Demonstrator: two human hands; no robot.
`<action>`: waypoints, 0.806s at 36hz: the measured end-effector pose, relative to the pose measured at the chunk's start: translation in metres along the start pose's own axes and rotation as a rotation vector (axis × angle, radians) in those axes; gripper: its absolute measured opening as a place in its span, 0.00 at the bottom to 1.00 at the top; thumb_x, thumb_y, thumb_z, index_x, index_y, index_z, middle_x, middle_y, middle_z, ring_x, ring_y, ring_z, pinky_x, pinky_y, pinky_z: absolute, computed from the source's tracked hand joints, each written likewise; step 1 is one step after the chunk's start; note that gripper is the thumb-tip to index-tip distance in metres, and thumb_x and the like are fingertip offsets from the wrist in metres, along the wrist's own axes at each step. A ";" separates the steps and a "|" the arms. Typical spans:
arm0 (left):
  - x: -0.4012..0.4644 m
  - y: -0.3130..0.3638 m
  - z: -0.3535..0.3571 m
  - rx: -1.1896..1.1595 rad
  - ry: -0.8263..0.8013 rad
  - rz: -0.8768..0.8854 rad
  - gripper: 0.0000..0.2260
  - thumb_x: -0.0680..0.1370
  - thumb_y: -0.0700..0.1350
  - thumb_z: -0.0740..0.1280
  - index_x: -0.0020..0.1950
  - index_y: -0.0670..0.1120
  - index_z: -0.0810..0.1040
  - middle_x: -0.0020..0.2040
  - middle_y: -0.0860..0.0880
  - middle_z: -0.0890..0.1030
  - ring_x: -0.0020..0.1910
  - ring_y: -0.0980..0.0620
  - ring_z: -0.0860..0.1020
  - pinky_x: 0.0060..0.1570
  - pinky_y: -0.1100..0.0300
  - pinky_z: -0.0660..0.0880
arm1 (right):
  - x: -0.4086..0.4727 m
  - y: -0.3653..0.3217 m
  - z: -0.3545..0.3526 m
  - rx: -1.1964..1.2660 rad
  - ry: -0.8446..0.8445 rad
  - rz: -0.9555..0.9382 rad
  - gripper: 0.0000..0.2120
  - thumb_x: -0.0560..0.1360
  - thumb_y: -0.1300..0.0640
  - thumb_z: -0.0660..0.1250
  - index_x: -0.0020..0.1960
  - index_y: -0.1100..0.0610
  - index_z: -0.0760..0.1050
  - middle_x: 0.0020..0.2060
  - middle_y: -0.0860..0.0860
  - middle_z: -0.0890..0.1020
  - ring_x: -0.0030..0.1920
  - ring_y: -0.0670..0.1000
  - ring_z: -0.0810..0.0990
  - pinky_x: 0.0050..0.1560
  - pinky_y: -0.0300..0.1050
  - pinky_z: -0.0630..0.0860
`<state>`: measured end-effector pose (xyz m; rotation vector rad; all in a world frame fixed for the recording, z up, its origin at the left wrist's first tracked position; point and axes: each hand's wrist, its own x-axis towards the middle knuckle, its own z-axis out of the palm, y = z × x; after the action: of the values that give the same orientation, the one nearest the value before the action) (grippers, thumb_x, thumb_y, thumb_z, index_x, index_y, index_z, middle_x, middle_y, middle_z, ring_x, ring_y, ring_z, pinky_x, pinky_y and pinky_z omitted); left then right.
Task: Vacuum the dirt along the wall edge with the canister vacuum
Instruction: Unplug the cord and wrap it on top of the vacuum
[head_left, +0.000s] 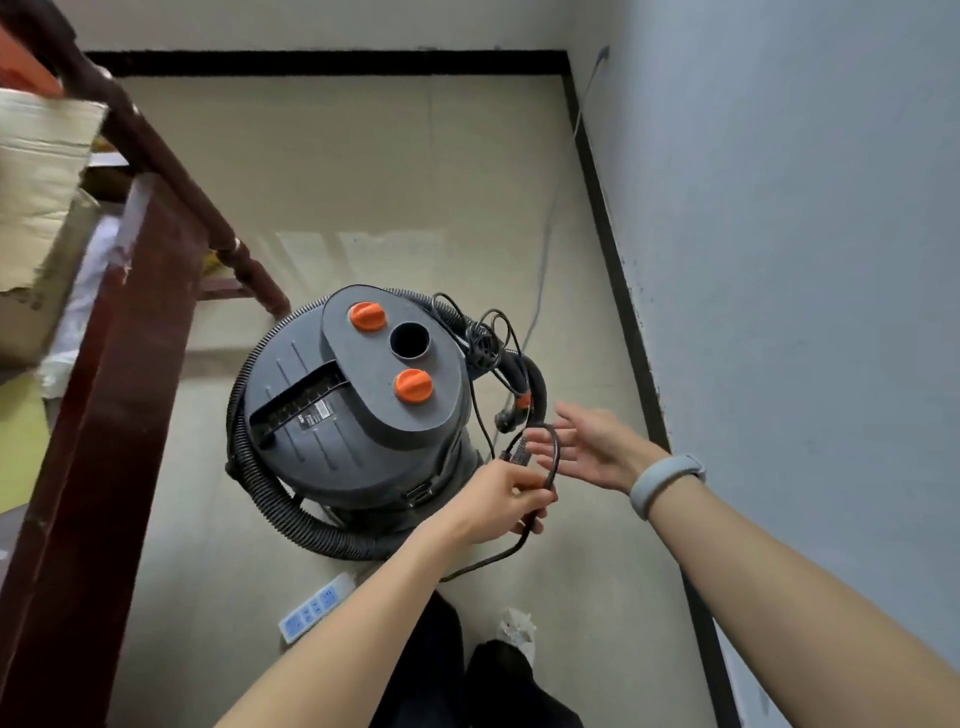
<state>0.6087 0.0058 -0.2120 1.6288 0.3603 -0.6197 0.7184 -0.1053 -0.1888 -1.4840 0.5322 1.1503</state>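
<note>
Pinching a loop of black power cord (551, 457) in the left hand (501, 501), right hand (592, 447) open with fingers spread just beside it, grey canister vacuum (358, 400) on the floor (363, 182) near the wall (805, 260), ribbed hose (270, 499) wrapped around it, white power strip (314, 608) by the feet.

Left hand (501, 501) has its fingers curled in a pinch, while the right hand (582, 447) reaches forward, fingers spread.

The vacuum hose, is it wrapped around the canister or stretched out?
Wrapped: the ribbed black hose curls around the grey canister, hugging its left side and front.
</note>
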 end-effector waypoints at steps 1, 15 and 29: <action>0.001 -0.001 -0.003 0.002 0.011 0.020 0.10 0.80 0.36 0.64 0.40 0.46 0.78 0.34 0.49 0.77 0.33 0.52 0.80 0.43 0.57 0.77 | 0.002 -0.005 0.005 0.053 -0.002 -0.010 0.13 0.83 0.57 0.57 0.49 0.66 0.74 0.38 0.57 0.80 0.39 0.53 0.80 0.41 0.43 0.79; 0.039 0.004 -0.143 0.753 0.620 0.069 0.15 0.80 0.48 0.62 0.66 0.49 0.76 0.65 0.48 0.75 0.64 0.46 0.70 0.61 0.52 0.67 | 0.081 -0.097 0.076 -0.413 0.292 -0.593 0.12 0.81 0.63 0.55 0.59 0.60 0.76 0.32 0.49 0.74 0.30 0.47 0.70 0.37 0.43 0.71; 0.095 -0.073 -0.230 0.823 0.734 -0.154 0.33 0.79 0.59 0.58 0.80 0.48 0.52 0.80 0.47 0.47 0.79 0.42 0.48 0.73 0.40 0.55 | 0.182 -0.149 0.148 -0.997 0.319 -0.631 0.14 0.80 0.63 0.58 0.61 0.59 0.80 0.55 0.57 0.83 0.55 0.54 0.78 0.63 0.46 0.70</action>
<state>0.6867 0.2321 -0.3129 2.6313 0.8439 -0.2527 0.8655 0.1193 -0.2589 -2.4676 -0.3929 0.6582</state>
